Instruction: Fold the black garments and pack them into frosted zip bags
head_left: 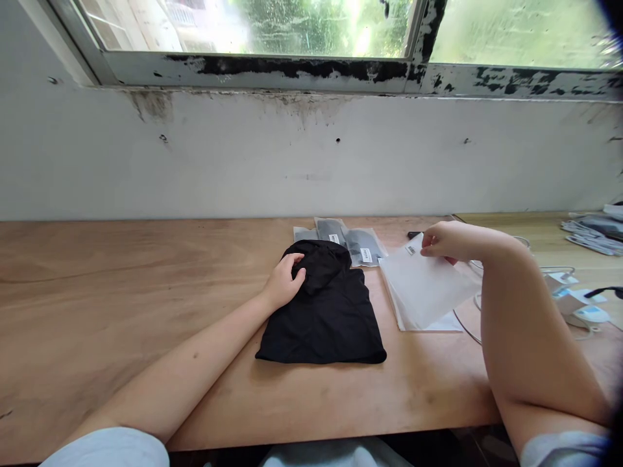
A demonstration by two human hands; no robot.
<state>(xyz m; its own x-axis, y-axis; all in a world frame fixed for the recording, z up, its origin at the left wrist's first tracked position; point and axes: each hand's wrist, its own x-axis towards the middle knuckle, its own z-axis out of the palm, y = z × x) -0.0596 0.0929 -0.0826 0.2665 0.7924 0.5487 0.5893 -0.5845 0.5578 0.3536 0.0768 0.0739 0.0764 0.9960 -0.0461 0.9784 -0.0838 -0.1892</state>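
The wooden tabletop [121,292] runs the full width of the view, its far edge against a white wall [243,155] below a window [292,26] with a flaking frame. Near the middle of the tabletop, a little toward the near edge, lies a folded black garment [331,318], its upper part bunched into a hump. The left hand [285,280] rests on the garment's upper left part, its grip loosely curled on the cloth, fingers pressing into the fold rather than clenched around it. Just right of the garment sits a stack of translucent white plastic bags [423,292], the top one lifted at its far corner. The right hand [445,241] pinches that corner, its grip closed on the bag beside a small barcode label [411,250]. Behind the garment, close to the tabletop's far edge, lie a few packed bags [360,243] holding dark cloth, each with a white sticker. Toward the right edge are a thin cable [467,327], small white and blue items [581,308] too blurred to identify, and a pile of flat packets [591,233] at the far right corner.
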